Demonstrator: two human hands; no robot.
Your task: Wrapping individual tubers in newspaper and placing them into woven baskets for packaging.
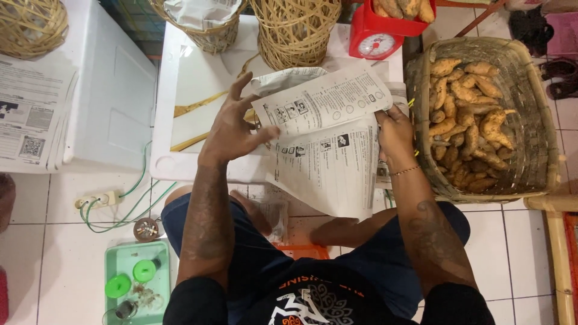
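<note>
Newspaper sheets (328, 138) held over front edge of white table (192, 96), long axis running from top edge near the red scale (379, 33) down toward person's lap; top sheet tilted, its upper right corner pointing at wicker basket of sweet potatoes (536, 120). Left hand (232, 129) at paper's left edge, fingers spread wide, thumb pressing on sheet, not clamped. Right hand (394, 132) at paper's right edge, just beside the basket, closed on the sheets. Woven baskets (295, 30) stand at table's far side, beyond paper.
</note>
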